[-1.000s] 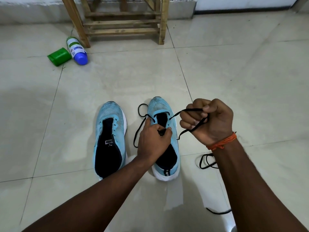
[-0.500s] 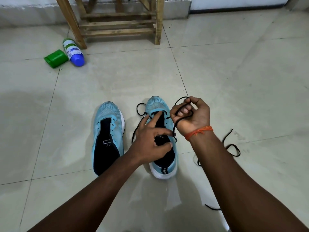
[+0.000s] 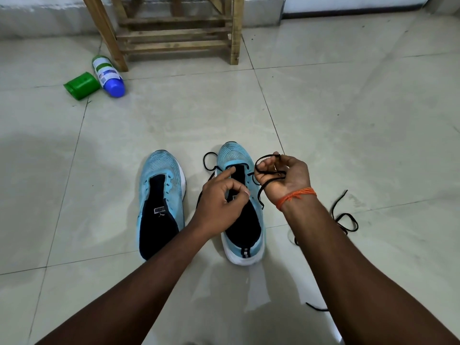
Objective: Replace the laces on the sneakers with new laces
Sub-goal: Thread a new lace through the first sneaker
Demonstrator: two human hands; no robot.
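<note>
Two light blue sneakers stand side by side on the tiled floor. The left sneaker point(image 3: 161, 200) has no lace. A black lace point(image 3: 268, 174) runs through the front eyelets of the right sneaker point(image 3: 242, 235). My right hand point(image 3: 286, 178) holds that lace, looped around its fingers, just right of the shoe's toe. My left hand point(image 3: 221, 197) hovers over the right sneaker's tongue, index finger pointing at the front eyelets, holding nothing. Another black lace point(image 3: 344, 220) lies loose on the floor behind my right forearm.
A wooden stool frame point(image 3: 174, 33) stands at the back by the wall. A green cap point(image 3: 82, 85) and a blue-and-white bottle point(image 3: 109, 75) lie on the floor at the back left.
My right hand has moved left and closer to the shoe's toe, with the lace now coiled around its fingers. My left hand has lifted off the tongue and let go, index finger extended.
</note>
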